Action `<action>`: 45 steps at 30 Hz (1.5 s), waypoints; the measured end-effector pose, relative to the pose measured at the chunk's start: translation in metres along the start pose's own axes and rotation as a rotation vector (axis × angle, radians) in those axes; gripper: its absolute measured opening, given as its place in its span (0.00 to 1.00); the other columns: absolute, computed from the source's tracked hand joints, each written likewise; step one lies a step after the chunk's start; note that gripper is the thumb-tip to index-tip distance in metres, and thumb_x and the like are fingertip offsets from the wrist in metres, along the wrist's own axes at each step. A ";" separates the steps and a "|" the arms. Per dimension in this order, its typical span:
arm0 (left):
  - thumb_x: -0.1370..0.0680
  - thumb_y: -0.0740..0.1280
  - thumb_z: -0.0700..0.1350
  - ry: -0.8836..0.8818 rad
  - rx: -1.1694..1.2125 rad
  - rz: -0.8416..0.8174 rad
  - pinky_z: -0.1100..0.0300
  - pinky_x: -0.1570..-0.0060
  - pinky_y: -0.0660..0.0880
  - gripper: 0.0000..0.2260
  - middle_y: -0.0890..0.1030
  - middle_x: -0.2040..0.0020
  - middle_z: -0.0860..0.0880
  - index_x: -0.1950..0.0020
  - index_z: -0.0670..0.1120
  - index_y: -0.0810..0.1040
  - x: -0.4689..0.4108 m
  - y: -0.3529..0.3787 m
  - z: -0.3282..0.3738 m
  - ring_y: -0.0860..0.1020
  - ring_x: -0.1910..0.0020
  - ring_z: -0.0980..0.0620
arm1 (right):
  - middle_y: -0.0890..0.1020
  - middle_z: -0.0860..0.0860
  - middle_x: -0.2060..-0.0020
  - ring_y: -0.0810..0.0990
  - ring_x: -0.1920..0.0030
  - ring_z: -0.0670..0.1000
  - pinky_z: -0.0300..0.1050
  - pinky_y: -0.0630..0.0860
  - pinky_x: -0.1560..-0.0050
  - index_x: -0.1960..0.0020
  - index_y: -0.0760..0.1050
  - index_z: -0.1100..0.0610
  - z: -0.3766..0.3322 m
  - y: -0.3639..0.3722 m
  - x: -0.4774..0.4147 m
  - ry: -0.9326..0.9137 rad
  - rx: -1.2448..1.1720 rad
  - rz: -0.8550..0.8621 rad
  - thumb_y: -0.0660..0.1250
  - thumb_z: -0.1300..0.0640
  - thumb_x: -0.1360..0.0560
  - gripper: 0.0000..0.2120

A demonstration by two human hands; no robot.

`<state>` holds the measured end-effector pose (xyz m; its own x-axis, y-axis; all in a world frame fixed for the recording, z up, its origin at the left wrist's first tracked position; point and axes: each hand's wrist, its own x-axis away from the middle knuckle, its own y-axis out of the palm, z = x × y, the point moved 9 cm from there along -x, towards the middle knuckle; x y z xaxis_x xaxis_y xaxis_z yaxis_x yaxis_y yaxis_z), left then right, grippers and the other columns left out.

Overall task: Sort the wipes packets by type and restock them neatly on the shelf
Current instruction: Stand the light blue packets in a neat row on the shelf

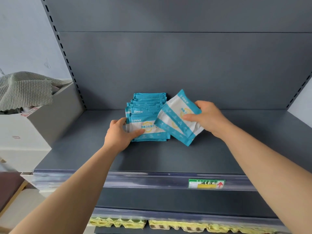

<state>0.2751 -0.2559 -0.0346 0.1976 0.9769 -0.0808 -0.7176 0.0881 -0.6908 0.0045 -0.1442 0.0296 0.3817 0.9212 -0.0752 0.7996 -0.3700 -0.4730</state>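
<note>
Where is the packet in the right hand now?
In the head view, the tilted packet is in the right hand, centre-right over the shelf, just right of the stack that the left hand grips.

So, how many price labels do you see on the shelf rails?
1. The green price label sits on the front rail of the upper shelf, toward the right. The arms cross this rail, so others may be hidden.

- stack of wipes packets [146, 122]: blue and white, overlapping in a row running front to back, lying flat mid-shelf [168, 157].
- loose packets [177, 119]: same colours, tilted, just right of the stack, overlapping its edge.
</note>
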 end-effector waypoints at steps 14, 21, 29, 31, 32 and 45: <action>0.30 0.76 0.48 -0.056 0.315 -0.140 0.60 0.67 0.81 0.30 0.74 0.49 0.53 0.33 0.49 0.66 0.009 0.010 -0.002 0.78 0.54 0.52 | 0.84 0.46 0.59 0.82 0.62 0.44 0.39 0.78 0.63 0.54 0.79 0.54 -0.023 0.071 -0.009 -0.098 0.073 -0.165 0.77 0.57 0.33 0.10; 0.24 0.71 0.43 -0.049 0.368 -0.255 0.60 0.61 0.82 0.19 0.76 0.48 0.50 0.36 0.50 0.68 0.008 0.013 -0.007 0.81 0.56 0.51 | 0.79 0.46 0.57 0.78 0.57 0.47 0.45 0.76 0.57 0.53 0.73 0.54 0.000 0.075 0.000 -0.065 0.352 -0.306 0.80 0.56 0.37 0.19; 0.38 0.81 0.54 0.040 0.226 -0.249 0.64 0.51 0.75 0.30 0.80 0.49 0.59 0.42 0.50 0.72 0.014 0.008 0.001 0.79 0.50 0.58 | 0.71 0.45 0.47 0.72 0.48 0.48 0.44 0.72 0.53 0.41 0.60 0.48 -0.032 0.099 -0.002 -0.212 0.510 -0.190 0.80 0.44 0.43 0.40; 0.39 0.80 0.58 0.050 0.135 -0.237 0.63 0.48 0.75 0.34 0.76 0.46 0.58 0.39 0.50 0.70 0.012 0.006 -0.002 0.77 0.48 0.58 | 0.68 0.49 0.37 0.73 0.41 0.50 0.49 0.74 0.44 0.31 0.53 0.45 -0.024 0.093 -0.001 -0.169 0.554 -0.159 0.79 0.40 0.45 0.51; 0.42 0.79 0.63 0.049 0.097 -0.245 0.58 0.44 0.75 0.41 0.74 0.42 0.56 0.35 0.50 0.68 0.013 0.006 -0.003 0.76 0.44 0.56 | 0.66 0.50 0.35 0.72 0.38 0.51 0.50 0.73 0.41 0.28 0.48 0.43 -0.018 0.089 0.000 -0.140 0.563 -0.155 0.79 0.39 0.45 0.55; 0.25 0.70 0.46 0.066 0.147 -0.445 0.51 0.35 0.72 0.32 0.76 0.36 0.56 0.26 0.54 0.58 0.021 0.017 -0.006 0.76 0.39 0.54 | 0.71 0.45 0.33 0.73 0.38 0.48 0.53 0.76 0.42 0.27 0.54 0.47 0.006 0.104 0.006 -0.051 0.430 -0.223 0.76 0.34 0.44 0.53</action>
<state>0.2712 -0.2349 -0.0526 0.5458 0.8241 0.1514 -0.6397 0.5266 -0.5599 0.0874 -0.1766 -0.0252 0.1915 0.9810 0.0314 0.5915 -0.0898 -0.8013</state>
